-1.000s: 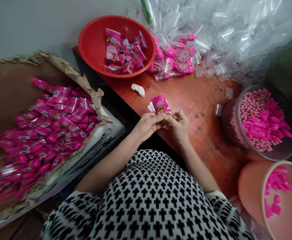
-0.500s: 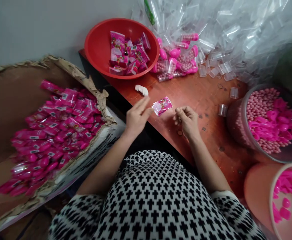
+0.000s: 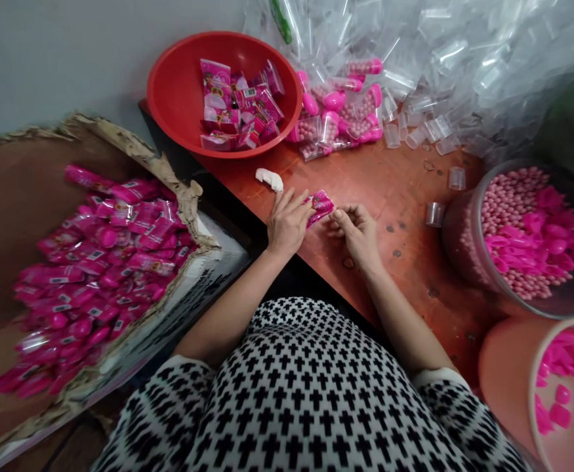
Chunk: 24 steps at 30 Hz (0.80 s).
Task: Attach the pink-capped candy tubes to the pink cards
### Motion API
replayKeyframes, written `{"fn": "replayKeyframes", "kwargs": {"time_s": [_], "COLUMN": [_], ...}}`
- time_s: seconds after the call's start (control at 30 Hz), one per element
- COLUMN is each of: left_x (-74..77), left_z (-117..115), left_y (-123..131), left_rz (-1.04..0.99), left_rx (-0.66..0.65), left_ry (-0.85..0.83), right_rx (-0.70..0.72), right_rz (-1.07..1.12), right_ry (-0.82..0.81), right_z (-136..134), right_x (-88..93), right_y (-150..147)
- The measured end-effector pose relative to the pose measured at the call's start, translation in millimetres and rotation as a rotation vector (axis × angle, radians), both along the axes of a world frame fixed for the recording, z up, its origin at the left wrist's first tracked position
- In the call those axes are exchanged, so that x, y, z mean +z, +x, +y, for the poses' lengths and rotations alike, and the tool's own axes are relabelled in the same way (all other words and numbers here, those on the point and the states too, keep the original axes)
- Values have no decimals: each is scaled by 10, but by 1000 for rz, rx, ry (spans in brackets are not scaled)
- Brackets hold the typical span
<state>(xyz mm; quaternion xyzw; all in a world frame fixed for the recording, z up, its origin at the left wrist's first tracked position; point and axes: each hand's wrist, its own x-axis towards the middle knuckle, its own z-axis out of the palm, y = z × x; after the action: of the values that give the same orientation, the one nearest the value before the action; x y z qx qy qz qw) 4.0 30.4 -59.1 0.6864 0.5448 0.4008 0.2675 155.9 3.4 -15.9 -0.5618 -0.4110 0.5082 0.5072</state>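
A small printed pink plastic wrapper (image 3: 321,206) lies on the orange table top in front of me. My left hand (image 3: 289,223) rests over its left end with the fingers stretched out, hiding that part. At the wrapper's right edge, my right hand (image 3: 358,235) has its thumb and forefinger pinched together on the corner; the other fingers are curled. Just beyond my left fingertips is a crumpled white lump (image 3: 269,178), its material unclear.
A red bowl (image 3: 168,98) of pink packets stands at the back left. Below left, a torn cardboard box (image 3: 16,190) holds many wrapped pink pieces. Clear plastic tubes (image 3: 434,128) pile up behind. At right are a tub of pink beads (image 3: 508,203) and a peach bucket (image 3: 508,367).
My left hand has moved right and come down over the wrapper's left part. My right hand has shifted slightly left, its fingertips now at the wrapper's right edge. The view has shifted a little.
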Motion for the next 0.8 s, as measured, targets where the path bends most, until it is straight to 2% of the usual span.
{"fn": "replayKeyframes", "kwargs": {"time_s": [0.2, 0.3, 0.37, 0.47, 0.53, 0.6, 0.7, 0.73, 0.8], "left_x": [180, 242, 211, 109, 75, 106, 263, 330, 454], "left_z": [-72, 97, 272, 490, 538, 487, 264, 173, 8], "left_y": [12, -169, -331, -521, -575, -566, -444, -380, -241], "left_rz": [-32, -12, 37, 40, -5, -53, -186, -266, -489], "left_rx": [-19, 117, 227, 232, 234, 253, 254, 233, 124], "left_ry": [42, 27, -30, -117, -135, -99, -39, -70, -247], "right_rx": [-45, -67, -63, -51, -54, -63, -44, -27, 20], "right_rz": [144, 101, 92, 114, 145, 185, 241, 259, 293], "right_ry": [-23, -44, -71, -86, -80, -74, -78, -80, -87], "right_z": [223, 277, 292, 305, 311, 312, 308, 306, 303], "right_x": [-76, -55, -38, -26, -24, -18, 11, 26, 63], "right_y": [-117, -88, -56, -24, -12, 0, 18, 21, 21]}}
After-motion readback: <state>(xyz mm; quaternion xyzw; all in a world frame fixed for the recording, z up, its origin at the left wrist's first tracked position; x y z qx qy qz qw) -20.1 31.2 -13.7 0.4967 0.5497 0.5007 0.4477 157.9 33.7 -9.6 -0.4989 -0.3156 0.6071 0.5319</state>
